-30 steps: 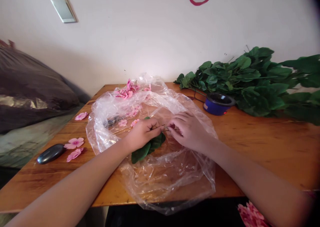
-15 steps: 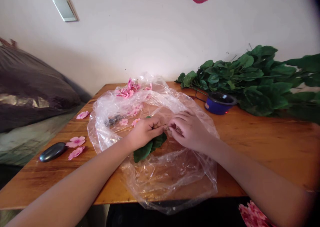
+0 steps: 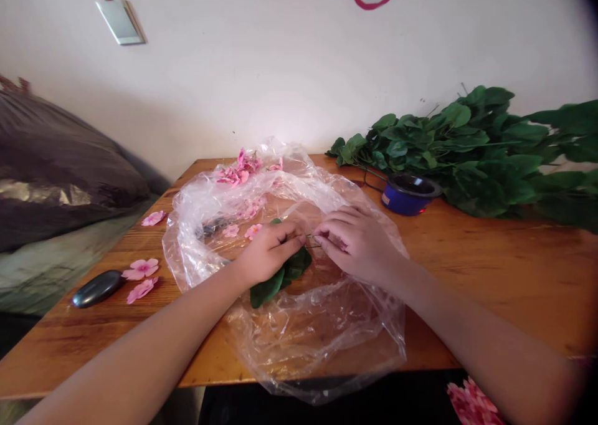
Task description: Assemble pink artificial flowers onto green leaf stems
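My left hand (image 3: 273, 250) is closed, pinching the thin stem of a green leaf sprig (image 3: 280, 280); its leaves spread out beneath the palm. Fingers bent in a pinch, my right hand (image 3: 350, 241) is at the other end of that stem, just right of the left fingertips. Thin dark wire-like stems show between the two hands. Under both hands lies a crumpled clear plastic bag (image 3: 322, 344). Pink blossoms (image 3: 252, 230) lie by the left knuckles, and a pile of pink flowers (image 3: 240, 168) rests at the bag's far side.
A blue pot with a black rim (image 3: 408, 194) and a small red light stands at right. Behind it spreads a heap of green leaf branches (image 3: 490, 144). Loose pink petals (image 3: 141, 269) and a dark oval object (image 3: 98, 288) lie left on the wooden table (image 3: 504, 275).
My right fingers have shifted slightly and opened a little more of the stems to view between the hands. The left hand still grips the sprig. The camera view has shifted slightly.
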A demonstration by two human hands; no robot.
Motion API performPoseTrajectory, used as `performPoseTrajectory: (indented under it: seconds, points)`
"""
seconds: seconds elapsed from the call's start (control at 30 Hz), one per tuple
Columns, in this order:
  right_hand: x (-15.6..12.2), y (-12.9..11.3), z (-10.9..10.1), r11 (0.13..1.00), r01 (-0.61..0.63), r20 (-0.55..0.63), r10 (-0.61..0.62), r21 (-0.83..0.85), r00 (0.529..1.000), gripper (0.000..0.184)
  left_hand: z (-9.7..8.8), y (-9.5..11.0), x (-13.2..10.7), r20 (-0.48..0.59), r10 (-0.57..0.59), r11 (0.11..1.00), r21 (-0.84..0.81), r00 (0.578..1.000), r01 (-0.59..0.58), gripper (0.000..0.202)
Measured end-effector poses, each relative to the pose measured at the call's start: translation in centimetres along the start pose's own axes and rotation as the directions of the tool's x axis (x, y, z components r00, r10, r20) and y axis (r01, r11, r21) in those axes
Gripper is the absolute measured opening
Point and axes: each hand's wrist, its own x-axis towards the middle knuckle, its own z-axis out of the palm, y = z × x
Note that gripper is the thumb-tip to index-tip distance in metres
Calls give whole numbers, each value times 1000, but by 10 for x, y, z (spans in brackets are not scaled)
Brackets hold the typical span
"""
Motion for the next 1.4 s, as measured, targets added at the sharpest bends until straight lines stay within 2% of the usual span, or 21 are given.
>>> performPoseTrajectory:
  seconds: [0.2,0.63,0.87,1.17,1.4]
  points:
    - [-1,0,-1,1000,-7,-1,7,5,1000,13,0,0,-1,-23,-31,1000,-7,999,30,29]
    - [0,1,-10,997,-77,-47,77,-9,996,15,1,1,-2,-39,14,1000,8,999,-14,34]
    - [0,-1,-4,996,-32,37,29,80,999,12,2,2,-1,-62,-3,1000,31,998,5,36]
    - [-1,-3,3,984,-47,16,45,172,999,9,4,4,-1,-94,45,999,17,995,-44,32]
    - [0,-3,1,980,-52,48,44,191,998,7,4,4,-1,-109,20,999,-25,994,-23,32]
